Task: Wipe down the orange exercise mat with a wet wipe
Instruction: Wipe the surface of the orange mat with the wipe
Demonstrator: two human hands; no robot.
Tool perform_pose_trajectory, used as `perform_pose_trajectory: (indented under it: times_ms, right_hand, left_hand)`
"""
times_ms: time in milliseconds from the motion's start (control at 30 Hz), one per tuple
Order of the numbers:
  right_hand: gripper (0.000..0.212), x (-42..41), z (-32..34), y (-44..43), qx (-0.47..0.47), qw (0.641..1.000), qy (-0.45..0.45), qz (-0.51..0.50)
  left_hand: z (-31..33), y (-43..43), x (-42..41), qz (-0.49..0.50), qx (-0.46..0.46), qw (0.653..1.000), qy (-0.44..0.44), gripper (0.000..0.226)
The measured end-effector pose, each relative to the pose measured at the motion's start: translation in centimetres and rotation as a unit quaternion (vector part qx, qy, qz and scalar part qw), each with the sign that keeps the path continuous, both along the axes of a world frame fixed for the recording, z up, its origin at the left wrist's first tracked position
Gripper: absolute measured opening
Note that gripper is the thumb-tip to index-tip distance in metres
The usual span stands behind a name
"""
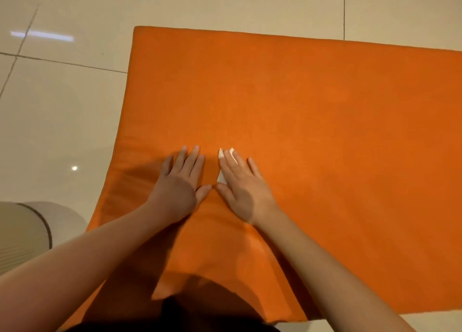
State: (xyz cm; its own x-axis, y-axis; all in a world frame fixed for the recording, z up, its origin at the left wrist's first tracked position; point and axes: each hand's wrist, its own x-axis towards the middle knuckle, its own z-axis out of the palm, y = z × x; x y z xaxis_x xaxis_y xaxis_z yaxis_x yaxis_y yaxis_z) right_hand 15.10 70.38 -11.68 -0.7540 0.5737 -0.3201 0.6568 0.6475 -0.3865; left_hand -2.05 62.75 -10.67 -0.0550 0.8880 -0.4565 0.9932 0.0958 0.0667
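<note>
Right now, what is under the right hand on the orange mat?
A white wet wipe: only small corners peek out past the fingertips and beside the thumb of the right hand, which presses flat on the orange mat. The rest of the wipe is covered.

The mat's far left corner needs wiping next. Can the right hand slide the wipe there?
Probably yes: the mat is bare between the right hand, flat on the wipe, and that corner; the left hand lies beside, not across, that path.
</note>
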Motion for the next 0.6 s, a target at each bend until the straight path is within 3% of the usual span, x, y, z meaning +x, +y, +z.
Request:
perform_pose_trajectory:
  times_ms: [67, 200, 400, 500, 600]
  right_hand:
    - [0.062, 1.0, 0.0, 1.3, 0.028, 0.999, -0.044, -0.006]
    - [0.065, 0.2, 0.4, 1.0, 0.006, 0.993, -0.061, -0.103]
    - [0.062, 2.9, 2.5, -1.9, -0.079, 0.995, -0.066, 0.012]
    - [0.06, 3.8, 1.9, -0.4, -0.054, 0.992, -0.114, -0.029]
    - [0.063, 2.7, 1.8, -1.5, -0.056, 0.99, -0.101, -0.085]
  left_hand:
    - [0.1, 0.1, 0.4, 0.024, -0.008, 1.0, 0.002, 0.087]
    - [0.3, 0.3, 0.5, 0.048, -0.021, 0.999, 0.011, 0.07]
    - [0.9, -1.7, 1.1, 0.07, -0.018, 0.997, -0.029, 0.067]
    - [1.1, -2.0, 1.1, 0.074, -0.016, 0.996, -0.049, 0.066]
    - [1.2, -2.3, 1.2, 0.084, -0.016, 0.995, -0.048, 0.065]
